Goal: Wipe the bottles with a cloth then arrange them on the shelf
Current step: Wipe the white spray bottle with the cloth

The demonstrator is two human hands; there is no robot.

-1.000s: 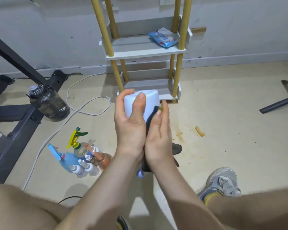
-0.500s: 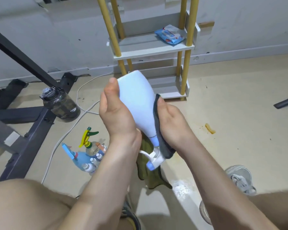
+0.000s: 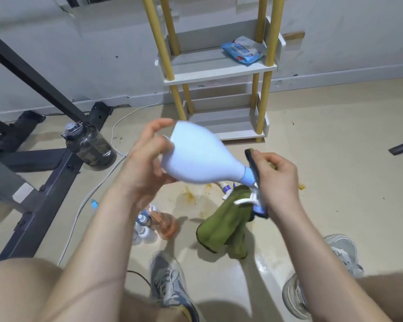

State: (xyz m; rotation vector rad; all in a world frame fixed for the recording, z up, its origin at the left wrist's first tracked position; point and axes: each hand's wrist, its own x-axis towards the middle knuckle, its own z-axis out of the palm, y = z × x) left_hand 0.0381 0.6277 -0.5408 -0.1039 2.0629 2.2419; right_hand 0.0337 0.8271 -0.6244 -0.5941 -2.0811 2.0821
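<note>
Middle of the frame: white spray bottle (image 3: 200, 156), up in the air, lying on its side, fat end toward the left, thin neck toward the right. Held at the fat end by the left hand (image 3: 147, 166), fingers curled round it, thumb on top. Held at the neck by the right hand (image 3: 275, 180), squeezing a green cloth (image 3: 226, 224) tight against the spray top, loose end hanging down. Top middle: shelf (image 3: 219, 74) by the wall, blue pack of wipes (image 3: 242, 51) on its upper board. Lower middle, on the floor under the left arm: a bunch of small bottles (image 3: 158, 225). Left side: dark water jug (image 3: 91, 147) beside a black metal frame (image 3: 44, 182).
</note>
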